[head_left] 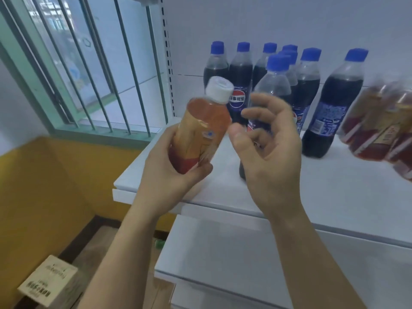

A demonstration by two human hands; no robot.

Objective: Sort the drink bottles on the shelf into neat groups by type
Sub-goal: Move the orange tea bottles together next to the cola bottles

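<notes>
Above white shelf, left fingers grip tea bottle.

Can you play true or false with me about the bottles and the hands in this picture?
1. The left hand holds an orange tea bottle with a white cap. True.
2. The right hand is gripping a cola bottle. False: its fingers are loosely spread and hold nothing, with a cola bottle standing behind it.
3. The cola bottles on the shelf have red caps. False: their caps are blue.
4. More reddish tea bottles sit at the right end of the shelf. True, though they are blurred.
5. The tea bottle in the hand is standing on the shelf. False: it is held up in the air, tilted, in front of the shelf.
</notes>
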